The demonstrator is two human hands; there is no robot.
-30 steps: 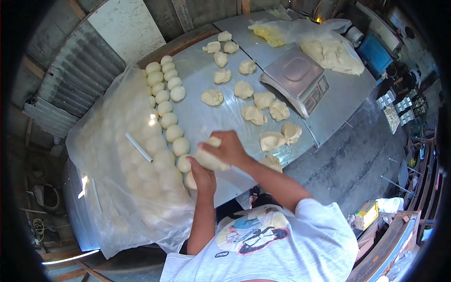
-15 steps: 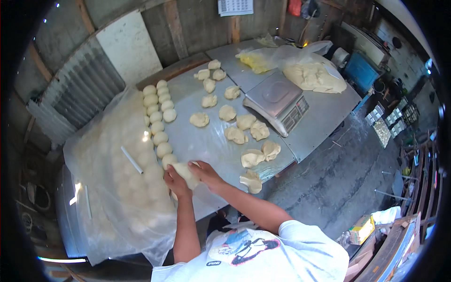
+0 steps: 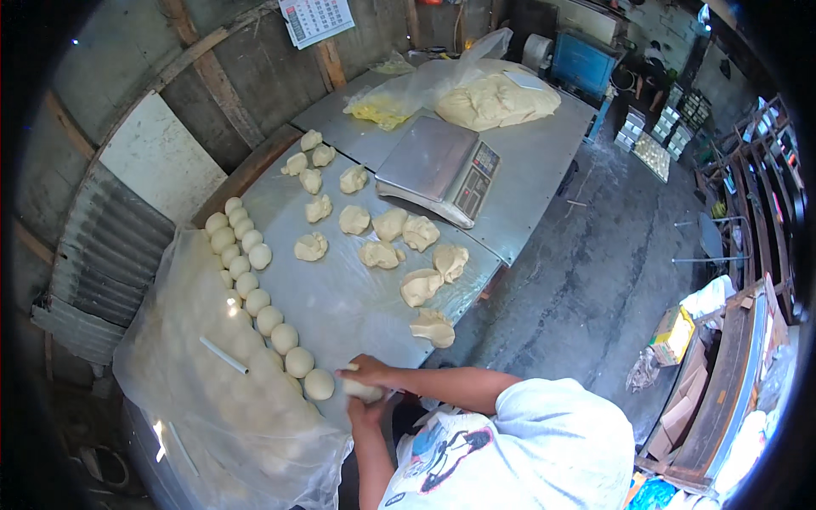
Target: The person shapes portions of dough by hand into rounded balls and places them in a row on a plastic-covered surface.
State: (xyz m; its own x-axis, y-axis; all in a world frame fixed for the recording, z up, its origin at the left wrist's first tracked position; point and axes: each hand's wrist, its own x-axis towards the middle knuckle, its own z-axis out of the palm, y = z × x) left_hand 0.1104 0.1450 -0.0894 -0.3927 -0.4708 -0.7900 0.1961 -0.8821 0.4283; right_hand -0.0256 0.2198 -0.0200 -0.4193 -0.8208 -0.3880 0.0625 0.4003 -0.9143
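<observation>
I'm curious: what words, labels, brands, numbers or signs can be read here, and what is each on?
No text is clear enough to quote.
Wall calendar: rows of print, too small to read.
Scale: marks on its panel, too small to read.
Yellow box: print too blurred to read.
T-shirt: small dark label, too blurred to read.

dough point(image 3: 364, 392): cream | table point(image 3: 535, 191): silver-grey | carton point(image 3: 672, 333): mostly yellow | shirt point(image 3: 561, 438): whitish, multicoloured print
</observation>
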